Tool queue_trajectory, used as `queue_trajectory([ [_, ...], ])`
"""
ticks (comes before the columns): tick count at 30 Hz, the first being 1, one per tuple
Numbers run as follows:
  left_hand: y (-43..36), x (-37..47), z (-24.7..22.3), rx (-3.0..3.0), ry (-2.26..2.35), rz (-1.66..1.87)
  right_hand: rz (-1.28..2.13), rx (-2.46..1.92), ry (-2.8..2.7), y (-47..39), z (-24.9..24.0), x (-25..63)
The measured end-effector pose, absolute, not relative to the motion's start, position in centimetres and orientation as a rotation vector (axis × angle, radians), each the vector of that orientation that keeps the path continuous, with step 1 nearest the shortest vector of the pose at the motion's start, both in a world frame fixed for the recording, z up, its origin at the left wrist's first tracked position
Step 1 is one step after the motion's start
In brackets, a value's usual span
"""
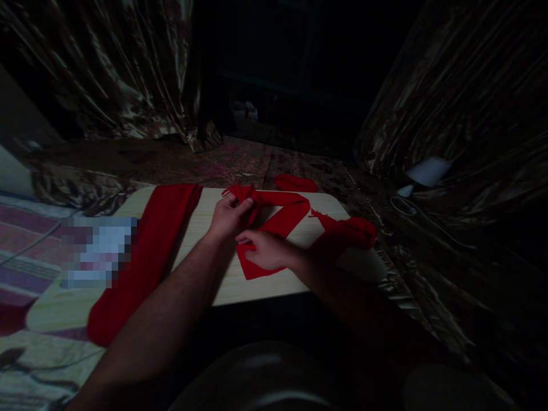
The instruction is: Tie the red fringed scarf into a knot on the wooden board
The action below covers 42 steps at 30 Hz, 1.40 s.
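A long red strip of fringed cloth point(293, 206) lies bent on a pale wooden-top table point(231, 292). My left hand point(229, 217) is closed on its gathered, fringed end, thumb on top. Nearer to me, my right hand point(269, 251) rests on the lower part of the same strip, fingers curled at the cloth's edge. How firmly they grip is hard to see in the dim light. Right of my hands lies another red fringed piece point(353, 231), bunched up. A wide folded red cloth point(158, 240) runs along the left side of the table.
Beside the left cloth is a blurred-out rectangular item point(96, 251). A small red bundle point(295, 182) sits at the far edge. A white lamp point(428, 171) with a cord stands on the right. Patterned curtains point(141, 74) hang behind, and striped fabric point(29, 245) covers the left.
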<state>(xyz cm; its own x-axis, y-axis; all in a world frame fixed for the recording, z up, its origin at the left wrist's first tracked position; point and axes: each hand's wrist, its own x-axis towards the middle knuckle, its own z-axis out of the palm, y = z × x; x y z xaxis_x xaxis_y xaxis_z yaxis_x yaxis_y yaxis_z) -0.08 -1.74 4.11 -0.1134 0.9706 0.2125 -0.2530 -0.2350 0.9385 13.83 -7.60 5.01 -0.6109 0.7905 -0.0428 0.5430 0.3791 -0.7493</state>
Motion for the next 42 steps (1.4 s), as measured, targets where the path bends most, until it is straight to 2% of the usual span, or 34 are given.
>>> queue_trajectory([
  [2,-1.8,-0.4,4.0,1.275,0.904,1.401,1.017,-1.157,-2.363,-7.6,4.9,13.9],
  [6,-2.2,-1.1,3.5,1.565,0.787,0.824,0.812,-1.250,-2.491,-7.8,4.5,14.3],
  [8,-2.4,-1.1,3.3,1.547,0.747,0.712,0.715,-1.254,-2.531,-8.2,4.5,14.4],
  [14,-2.7,-0.7,2.7,1.347,0.811,0.702,0.624,-1.150,-2.601,-10.3,5.8,14.8],
  [19,-2.7,-1.0,2.1,1.509,0.863,0.688,0.597,-1.099,-2.682,-12.1,6.8,15.7],
  [26,-2.4,-2.0,2.6,1.794,0.743,0.447,0.593,-1.382,-2.704,-12.3,7.2,18.5],
  [30,-2.7,-2.3,3.3,1.880,0.573,0.355,0.549,-1.425,-2.519,-11.7,6.6,20.2],
  [33,-3.0,-2.4,3.6,1.877,0.621,0.331,0.488,-1.363,-2.465,-11.3,6.4,21.2],
  [42,-3.0,-2.3,3.5,1.862,0.707,0.366,0.777,-1.469,-2.777,-11.3,8.6,22.6],
])
